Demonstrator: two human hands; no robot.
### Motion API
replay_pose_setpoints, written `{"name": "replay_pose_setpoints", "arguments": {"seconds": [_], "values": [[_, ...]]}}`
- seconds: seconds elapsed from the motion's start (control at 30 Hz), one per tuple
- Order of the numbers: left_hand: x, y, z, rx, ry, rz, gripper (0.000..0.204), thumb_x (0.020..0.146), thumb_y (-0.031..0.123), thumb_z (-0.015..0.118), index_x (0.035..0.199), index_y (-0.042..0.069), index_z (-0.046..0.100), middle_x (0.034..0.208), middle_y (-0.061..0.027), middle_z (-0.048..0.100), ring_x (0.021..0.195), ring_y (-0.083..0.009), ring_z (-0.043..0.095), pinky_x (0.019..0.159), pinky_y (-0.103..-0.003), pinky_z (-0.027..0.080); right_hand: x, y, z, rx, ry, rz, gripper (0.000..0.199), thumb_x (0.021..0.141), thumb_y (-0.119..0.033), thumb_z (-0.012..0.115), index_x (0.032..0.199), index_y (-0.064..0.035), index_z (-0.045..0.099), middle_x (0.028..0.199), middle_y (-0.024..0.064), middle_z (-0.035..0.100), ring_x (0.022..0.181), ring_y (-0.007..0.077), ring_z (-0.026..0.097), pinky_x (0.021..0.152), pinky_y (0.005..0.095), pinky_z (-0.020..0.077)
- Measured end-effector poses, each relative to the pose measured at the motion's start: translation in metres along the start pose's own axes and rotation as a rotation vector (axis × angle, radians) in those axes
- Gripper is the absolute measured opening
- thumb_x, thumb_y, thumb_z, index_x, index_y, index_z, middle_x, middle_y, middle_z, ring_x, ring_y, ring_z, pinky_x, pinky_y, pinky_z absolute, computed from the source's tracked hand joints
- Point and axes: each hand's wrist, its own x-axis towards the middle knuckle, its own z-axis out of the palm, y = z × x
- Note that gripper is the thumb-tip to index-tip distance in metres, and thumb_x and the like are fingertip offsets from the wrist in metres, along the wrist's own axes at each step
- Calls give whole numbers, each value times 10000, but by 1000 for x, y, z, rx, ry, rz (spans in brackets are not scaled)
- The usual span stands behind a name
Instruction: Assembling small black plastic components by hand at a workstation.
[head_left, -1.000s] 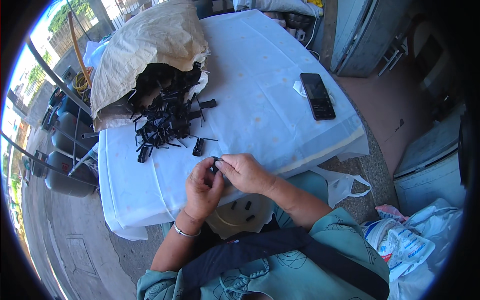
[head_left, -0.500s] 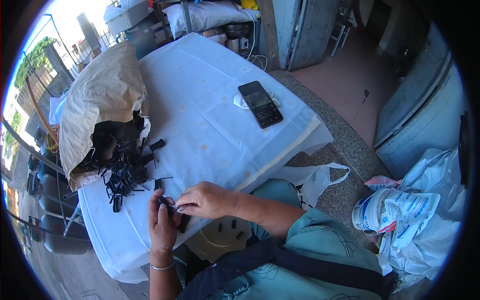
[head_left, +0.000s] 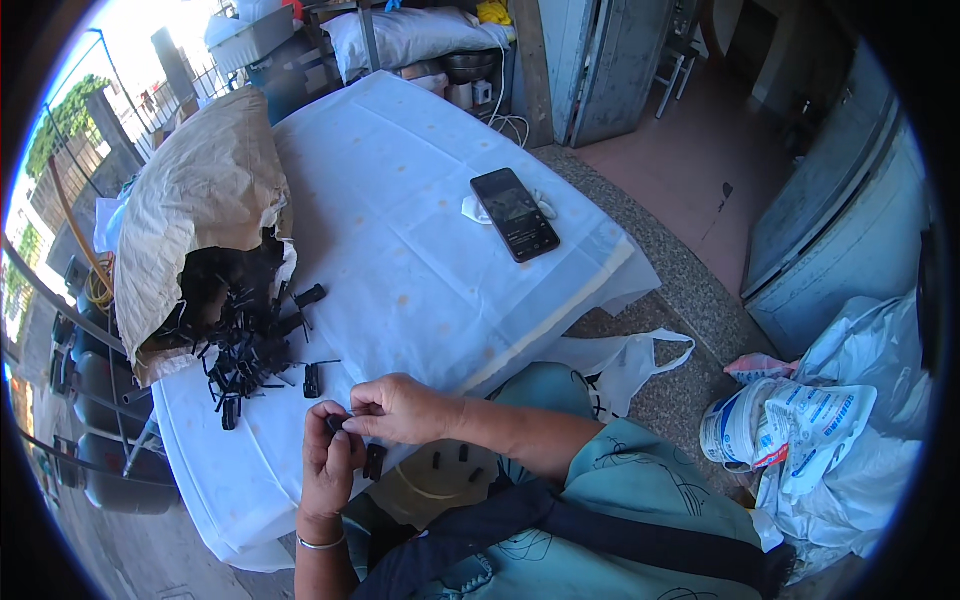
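Observation:
My left hand (head_left: 328, 462), with a bracelet at the wrist, is closed around a small black plastic piece (head_left: 338, 422) just above the table's near edge. My right hand (head_left: 405, 408) meets it from the right, thumb and fingers pinched on the same piece; the fingers hide most of it. One loose black piece (head_left: 312, 380) lies on the cloth just beyond my hands. Another dark piece (head_left: 374, 462) sits by the table edge, below my right hand. To the left, a tangled pile of black plastic pieces (head_left: 245, 350) spills from a torn, pale woven sack (head_left: 205, 190).
A white cloth (head_left: 380, 240) covers the table. Toward its right side a phone (head_left: 514, 215) rests on something white. Below the near edge, a pale basin (head_left: 415, 500) holds several small black pieces. A white bucket (head_left: 728, 435) and plastic bags (head_left: 870, 360) stand at right.
My fingers have drawn closer together around the black piece, covering more of it. The right hand has shifted slightly left. The loose piece on the cloth now shows more fully.

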Motion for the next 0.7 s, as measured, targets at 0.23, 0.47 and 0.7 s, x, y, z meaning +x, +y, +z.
{"name": "replay_pose_setpoints", "arguments": {"seconds": [0.23, 0.47, 0.7], "values": [[12, -11, -5, -189, 57, 14, 185, 879, 57, 428, 1057, 87, 386, 786, 2, 438, 625, -60, 400, 541, -191, 353, -2, -4, -2, -74, -3, -44, 205, 917, -179, 484, 811, -4, 500, 632, 141, 495, 577, 220, 453, 560, 332, 417], [7, -8, -2, -116, 54, -18, 181, 883, 28, 397, 1052, 88, 377, 742, 18, 441, 601, -48, 393, 514, -184, 328, 5, -5, 1, -114, -68, 22, 236, 923, -174, 487, 767, 2, 502, 580, 115, 465, 543, 152, 391, 528, 314, 400], [4, -24, 1, 249, 121, 191, 195, 875, 0, 416, 1058, 49, 371, 756, 8, 445, 623, -60, 412, 549, -205, 380, 2, -9, 8, -235, -20, 5, 232, 906, -183, 508, 762, -2, 515, 600, 143, 529, 517, 214, 441, 534, 340, 423]]}}
